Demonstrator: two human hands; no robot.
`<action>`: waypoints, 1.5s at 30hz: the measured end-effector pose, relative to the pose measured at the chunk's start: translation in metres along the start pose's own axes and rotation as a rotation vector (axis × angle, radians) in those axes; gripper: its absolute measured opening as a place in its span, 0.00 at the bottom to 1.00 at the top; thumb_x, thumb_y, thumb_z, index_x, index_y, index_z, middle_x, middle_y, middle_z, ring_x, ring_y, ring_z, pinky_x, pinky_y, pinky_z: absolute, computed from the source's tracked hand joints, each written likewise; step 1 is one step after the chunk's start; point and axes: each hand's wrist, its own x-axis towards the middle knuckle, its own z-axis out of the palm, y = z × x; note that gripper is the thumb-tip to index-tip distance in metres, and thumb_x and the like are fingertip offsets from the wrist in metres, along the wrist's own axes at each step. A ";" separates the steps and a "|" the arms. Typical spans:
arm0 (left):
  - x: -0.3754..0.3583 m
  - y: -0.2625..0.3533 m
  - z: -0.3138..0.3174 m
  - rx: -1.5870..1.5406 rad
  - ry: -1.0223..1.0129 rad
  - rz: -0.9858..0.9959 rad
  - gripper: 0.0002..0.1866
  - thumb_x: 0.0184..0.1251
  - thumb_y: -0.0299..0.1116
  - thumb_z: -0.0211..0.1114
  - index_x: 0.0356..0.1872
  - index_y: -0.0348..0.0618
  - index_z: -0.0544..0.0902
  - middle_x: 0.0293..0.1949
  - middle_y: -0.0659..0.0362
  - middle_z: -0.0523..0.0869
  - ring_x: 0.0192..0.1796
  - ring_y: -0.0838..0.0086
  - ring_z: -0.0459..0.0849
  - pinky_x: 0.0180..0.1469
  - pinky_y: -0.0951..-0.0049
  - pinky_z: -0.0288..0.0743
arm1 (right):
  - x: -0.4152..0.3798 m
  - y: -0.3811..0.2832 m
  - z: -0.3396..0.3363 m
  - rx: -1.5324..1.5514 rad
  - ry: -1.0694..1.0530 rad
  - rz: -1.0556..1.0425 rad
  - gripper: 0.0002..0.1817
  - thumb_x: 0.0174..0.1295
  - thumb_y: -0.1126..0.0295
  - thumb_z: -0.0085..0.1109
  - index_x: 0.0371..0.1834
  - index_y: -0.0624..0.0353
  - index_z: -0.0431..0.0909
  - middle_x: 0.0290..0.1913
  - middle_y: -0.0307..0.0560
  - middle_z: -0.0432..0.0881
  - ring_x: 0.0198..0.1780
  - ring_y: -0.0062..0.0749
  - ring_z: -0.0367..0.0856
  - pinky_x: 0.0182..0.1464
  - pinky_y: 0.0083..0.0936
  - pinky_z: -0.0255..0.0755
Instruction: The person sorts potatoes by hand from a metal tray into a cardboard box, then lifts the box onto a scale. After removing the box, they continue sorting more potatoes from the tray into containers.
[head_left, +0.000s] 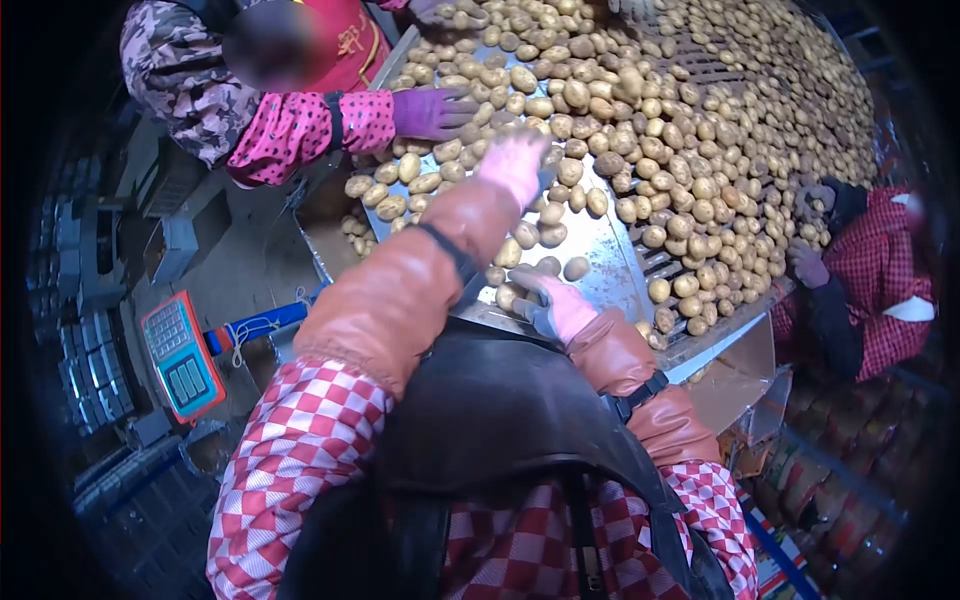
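My left hand, in a pink glove with a grey palm, reaches over the potatoes on the metal sorting table. Motion smears its fingers. Close to the table's near edge is my right hand, gloved in pink and grey, with its fingers stretched out and apart. A potato lies right at those fingertips, and two more potatoes sit just beyond them. Between my hands, several loose potatoes rest on the shiny sheet.
At the left, a person's purple-gloved hand touches the potatoes. Another person in a red checked sleeve works at the right edge. An orange scale display on a blue post stands left of me. Cardboard boxes sit below the table's right side.
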 end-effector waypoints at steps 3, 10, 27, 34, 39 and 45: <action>0.005 -0.008 0.021 0.204 -0.118 -0.083 0.40 0.54 0.61 0.68 0.67 0.54 0.74 0.71 0.55 0.70 0.73 0.55 0.66 0.76 0.44 0.50 | -0.023 0.012 -0.008 0.347 0.028 0.300 0.26 0.63 0.63 0.67 0.65 0.53 0.77 0.60 0.56 0.81 0.60 0.40 0.81 0.65 0.30 0.71; -0.110 -0.051 0.008 0.149 -0.120 -0.075 0.17 0.64 0.49 0.66 0.53 0.64 0.85 0.65 0.54 0.76 0.69 0.57 0.71 0.69 0.49 0.63 | -0.071 0.075 -0.016 0.662 0.374 0.222 0.20 0.69 0.72 0.61 0.63 0.62 0.77 0.56 0.49 0.85 0.55 0.26 0.82 0.59 0.23 0.74; -0.157 0.018 -0.001 0.380 0.064 0.025 0.25 0.59 0.47 0.67 0.58 0.57 0.79 0.63 0.54 0.76 0.69 0.52 0.68 0.65 0.36 0.59 | 0.092 0.088 -0.141 -0.476 0.520 0.162 0.31 0.58 0.74 0.50 0.68 0.41 0.72 0.67 0.71 0.69 0.60 0.69 0.76 0.62 0.48 0.74; -0.099 0.048 0.023 0.255 -0.407 0.396 0.22 0.64 0.35 0.60 0.60 0.59 0.76 0.54 0.51 0.82 0.48 0.54 0.87 0.47 0.53 0.81 | 0.097 0.077 -0.138 -0.560 0.430 0.306 0.21 0.61 0.60 0.60 0.56 0.53 0.74 0.53 0.62 0.81 0.55 0.58 0.82 0.56 0.48 0.77; -0.062 0.043 0.020 -0.282 -0.123 -0.012 0.26 0.69 0.41 0.60 0.68 0.52 0.73 0.57 0.40 0.81 0.60 0.46 0.80 0.61 0.54 0.74 | 0.111 0.174 -0.128 0.153 0.374 -0.060 0.23 0.64 0.54 0.59 0.57 0.55 0.80 0.48 0.59 0.86 0.48 0.50 0.85 0.53 0.37 0.78; -0.082 -0.058 0.036 0.209 0.084 0.118 0.27 0.62 0.50 0.66 0.59 0.49 0.79 0.63 0.53 0.77 0.71 0.53 0.66 0.71 0.47 0.60 | 0.029 0.107 -0.107 1.265 0.244 -0.004 0.19 0.70 0.58 0.57 0.55 0.60 0.76 0.46 0.46 0.78 0.50 0.36 0.79 0.39 0.27 0.78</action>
